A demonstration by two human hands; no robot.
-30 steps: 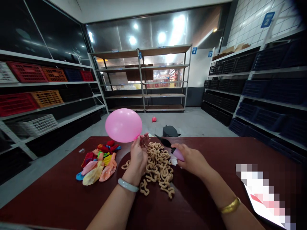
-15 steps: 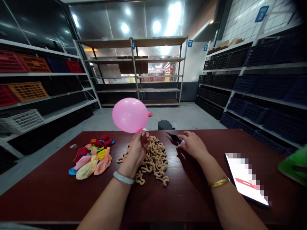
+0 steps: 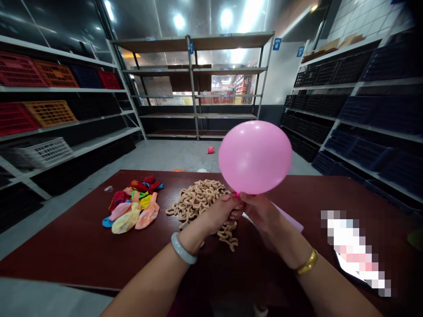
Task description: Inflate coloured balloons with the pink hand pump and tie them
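A pink inflated balloon (image 3: 255,157) stands up above my two hands, which meet at its neck over the table. My left hand (image 3: 220,214) is closed, its fingers bunched just under the knot-like pink end. Pressed against it, my right hand (image 3: 261,212) pinches the same neck with thumb and fingers. Partly hidden behind my right hand and forearm is a lavender tube-shaped thing (image 3: 288,217). Beside and partly under my left hand spreads a pile of tan, curly, worm-shaped pieces (image 3: 198,197). Several limp balloons (image 3: 135,207) in mixed colours lie further left.
The dark red-brown table (image 3: 79,246) carries a bright, blurred-out flat device (image 3: 358,255) at right. Beyond its far edge, a small pink-red ball-like thing (image 3: 210,150) lies on the grey floor. Metal shelves (image 3: 194,114) stand behind; crates (image 3: 49,112) fill side racks.
The balloon has moved right and nearer with my left hand. My right hand has left the black-tipped thing on the table and joined my left at the balloon's neck. The view has shifted slightly.
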